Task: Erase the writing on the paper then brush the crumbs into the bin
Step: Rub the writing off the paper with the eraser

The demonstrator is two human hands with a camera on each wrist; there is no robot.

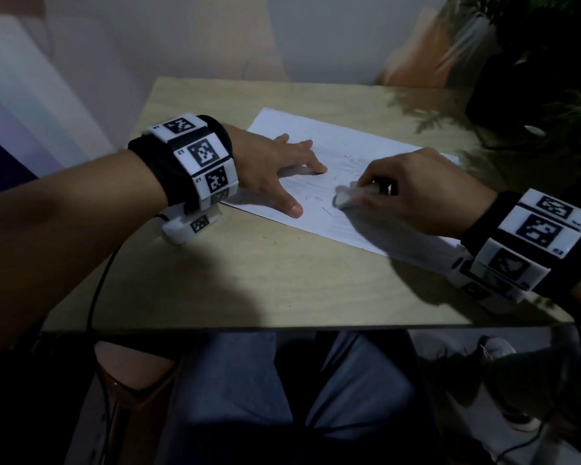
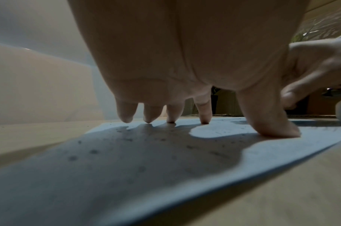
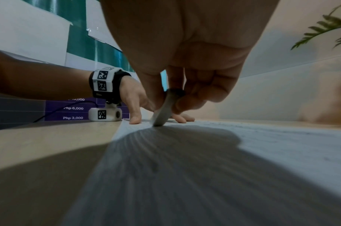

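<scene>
A white sheet of paper [image 1: 342, 152] lies slanted on the wooden table [image 1: 249, 280]. My left hand [image 1: 282, 169] presses it down with spread, straight fingers; the fingertips [image 2: 204, 120] touch the sheet [image 2: 146, 168]. My right hand [image 1: 413, 189] pinches a white eraser [image 1: 348, 196], blurred, its tip against the paper. In the right wrist view the eraser [image 3: 164, 113] stands tilted on the sheet [image 3: 262, 145] between thumb and fingers. Small dark crumbs [image 1: 311, 198] lie scattered on the paper. No bin is in view.
A dark potted plant [image 1: 534, 62] stands at the table's far right corner. A wall runs behind the table, with posters at the left [image 3: 73, 108]. The table's near edge [image 1: 282, 327] is above my knees. A few crumbs [image 1: 265, 237] lie on the bare wood.
</scene>
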